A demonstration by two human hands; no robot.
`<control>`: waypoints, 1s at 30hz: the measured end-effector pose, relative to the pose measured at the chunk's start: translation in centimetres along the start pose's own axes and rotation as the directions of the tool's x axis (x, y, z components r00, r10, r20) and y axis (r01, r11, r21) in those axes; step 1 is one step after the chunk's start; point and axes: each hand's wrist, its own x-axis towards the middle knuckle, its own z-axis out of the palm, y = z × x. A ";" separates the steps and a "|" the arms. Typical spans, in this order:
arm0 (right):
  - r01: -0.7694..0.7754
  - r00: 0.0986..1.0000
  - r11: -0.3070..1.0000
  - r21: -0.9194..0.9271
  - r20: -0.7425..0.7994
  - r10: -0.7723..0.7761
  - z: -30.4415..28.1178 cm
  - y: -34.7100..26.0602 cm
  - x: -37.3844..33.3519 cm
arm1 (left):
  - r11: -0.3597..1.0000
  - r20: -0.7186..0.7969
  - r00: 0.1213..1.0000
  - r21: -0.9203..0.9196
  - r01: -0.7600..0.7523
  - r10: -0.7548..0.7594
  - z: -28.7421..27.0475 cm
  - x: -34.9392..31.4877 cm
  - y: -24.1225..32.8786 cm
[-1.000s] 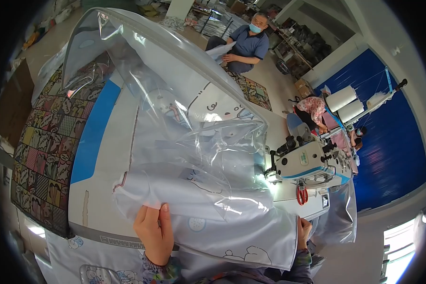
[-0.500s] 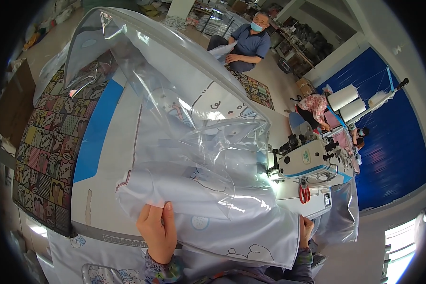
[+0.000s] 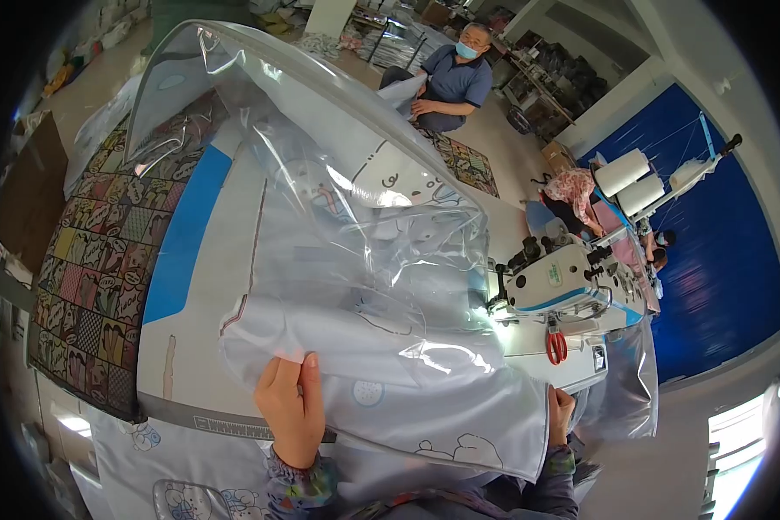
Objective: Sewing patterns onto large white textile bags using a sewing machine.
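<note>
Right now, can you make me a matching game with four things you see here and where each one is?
Things:
1. left hand
2. red scissors
3. thread cones
4. sewing machine

Places:
A. hanging at the front of the sewing machine
B. gripping the near edge of the clear plastic sheet and white printed fabric
C. standing on the table, right of the plastic sheet
D. up on a stand in front of the blue wall

Pairs: 1-B, 2-A, 3-D, 4-C
</note>
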 end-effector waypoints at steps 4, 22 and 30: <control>0.019 1.000 1.000 -0.015 0.008 -0.019 -0.3 -0.1 0.1 | 1.000 -0.011 1.000 -0.012 0.003 -0.003 0.2 0.0 0.0; 0.042 0.999 0.999 -0.007 0.007 -0.042 -0.3 -1.0 0.3 | 1.000 -0.052 0.999 0.024 0.010 -0.009 0.6 0.1 0.3; 0.044 0.999 0.999 0.005 -0.001 -0.044 -0.1 -0.7 0.4 | 1.000 -0.053 0.999 0.029 0.000 0.002 0.7 0.1 0.3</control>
